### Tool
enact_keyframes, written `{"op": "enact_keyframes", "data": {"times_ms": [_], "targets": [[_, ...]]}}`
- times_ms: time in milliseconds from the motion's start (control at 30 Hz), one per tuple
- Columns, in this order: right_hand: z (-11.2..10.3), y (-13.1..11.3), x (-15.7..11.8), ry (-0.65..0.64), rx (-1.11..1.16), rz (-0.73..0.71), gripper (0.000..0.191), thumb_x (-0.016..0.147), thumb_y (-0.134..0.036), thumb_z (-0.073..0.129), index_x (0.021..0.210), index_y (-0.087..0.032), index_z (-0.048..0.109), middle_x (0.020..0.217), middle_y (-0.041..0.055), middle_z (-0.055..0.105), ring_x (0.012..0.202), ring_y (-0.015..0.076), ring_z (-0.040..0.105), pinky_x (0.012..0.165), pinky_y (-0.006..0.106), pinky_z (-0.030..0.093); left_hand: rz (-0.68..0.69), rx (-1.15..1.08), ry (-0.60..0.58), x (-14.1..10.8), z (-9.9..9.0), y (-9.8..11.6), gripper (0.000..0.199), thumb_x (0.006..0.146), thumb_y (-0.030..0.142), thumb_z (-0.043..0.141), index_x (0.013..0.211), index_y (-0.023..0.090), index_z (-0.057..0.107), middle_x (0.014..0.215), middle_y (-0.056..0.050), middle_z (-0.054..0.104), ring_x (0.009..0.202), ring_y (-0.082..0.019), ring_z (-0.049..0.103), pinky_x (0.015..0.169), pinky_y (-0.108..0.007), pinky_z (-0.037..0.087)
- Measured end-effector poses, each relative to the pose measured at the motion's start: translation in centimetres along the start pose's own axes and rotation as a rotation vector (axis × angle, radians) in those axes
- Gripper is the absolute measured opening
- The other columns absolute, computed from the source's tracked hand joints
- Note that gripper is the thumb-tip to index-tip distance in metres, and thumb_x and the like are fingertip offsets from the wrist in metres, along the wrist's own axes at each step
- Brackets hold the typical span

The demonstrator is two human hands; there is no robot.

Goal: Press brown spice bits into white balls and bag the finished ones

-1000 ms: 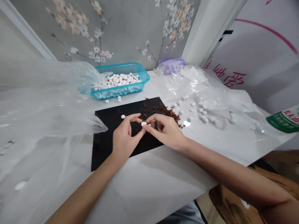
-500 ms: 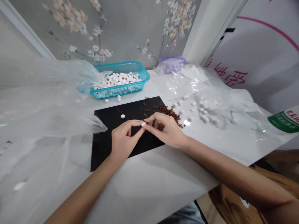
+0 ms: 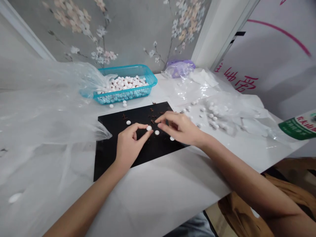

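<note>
My left hand (image 3: 130, 141) pinches a small white ball (image 3: 149, 128) between thumb and forefinger, just above a black board (image 3: 111, 151). To its right is my right hand (image 3: 181, 128), its thumb and forefinger slightly apart with nothing visible between them. Below those fingertips a white ball (image 3: 157, 132) lies on the board, and another white ball (image 3: 172, 138) sits under the right palm. A further white ball (image 3: 128, 122) rests near the board's back edge. Small dark-brown pieces (image 3: 151, 110) are scattered by the right fingertips; the right hand hides most of their pile.
Behind the board stands a blue plastic basket (image 3: 153, 79) of white balls with brown bits. Clear plastic bags (image 3: 49, 108) cover the left side. More loose white balls (image 3: 214, 118) lie at right under clear plastic, near a green-and-white labelled item (image 3: 300, 127). A purple object (image 3: 181, 67) sits behind.
My right hand has parted from the white ball and moved slightly right. The left hand keeps that ball. Two white balls now show on the board near the right hand.
</note>
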State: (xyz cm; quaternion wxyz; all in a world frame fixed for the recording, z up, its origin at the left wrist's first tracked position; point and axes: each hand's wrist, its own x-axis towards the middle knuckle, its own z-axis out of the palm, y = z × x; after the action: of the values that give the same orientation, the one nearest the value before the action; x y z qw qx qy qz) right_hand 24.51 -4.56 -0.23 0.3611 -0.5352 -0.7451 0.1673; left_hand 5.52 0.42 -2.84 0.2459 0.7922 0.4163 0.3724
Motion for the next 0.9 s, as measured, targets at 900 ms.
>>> {"op": "enact_keyframes", "data": {"times_ms": [900], "targets": [[-1.3, -0.2, -0.7, -0.127, -0.201, 0.158, 0.011, 0.087, -0.026, 0.051, 0.083, -0.020, 0.059, 0.073, -0.0018, 0.065, 0.050, 0.0081, 0.051, 0.054, 0.023, 0.040, -0.324, -0.524, -0.083, 0.7, -0.1, -1.7, 0.030, 0.054, 0.003, 0.043, 0.078, 0.020, 0.049, 0.074, 0.003, 0.042, 0.062, -0.011, 0.040, 0.056, -0.025, 0.032]]}}
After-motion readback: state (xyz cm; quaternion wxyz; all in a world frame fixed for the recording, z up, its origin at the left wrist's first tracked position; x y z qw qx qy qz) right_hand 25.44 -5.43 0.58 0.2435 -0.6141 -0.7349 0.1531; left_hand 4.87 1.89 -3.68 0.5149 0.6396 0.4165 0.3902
